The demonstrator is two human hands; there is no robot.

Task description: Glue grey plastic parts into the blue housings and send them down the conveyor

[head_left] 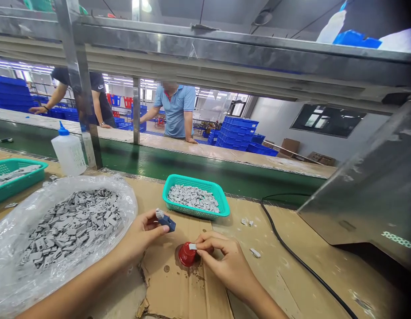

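Observation:
My left hand (146, 232) pinches a dark blue block (168, 223) with a light grey piece (159, 213) at its upper end. To its right, my right hand (222, 257) holds a small light grey part (192, 247) between thumb and fingers, over the edge of a red cup (186, 255). The cup stands on a cardboard sheet (179, 288), with wet spots around it. Behind both hands sits a green basket (196, 212) of grey parts. At the left, a clear plastic bag (130, 199) lies open, full of grey parts (82, 221).
A white bottle (68, 153) with a blue tip stands by the metal post. Another green basket (19, 186) is at far left. A black cable (292, 254) and loose grey parts (255, 253) lie at right. Two people stand beyond the green conveyor (152, 164).

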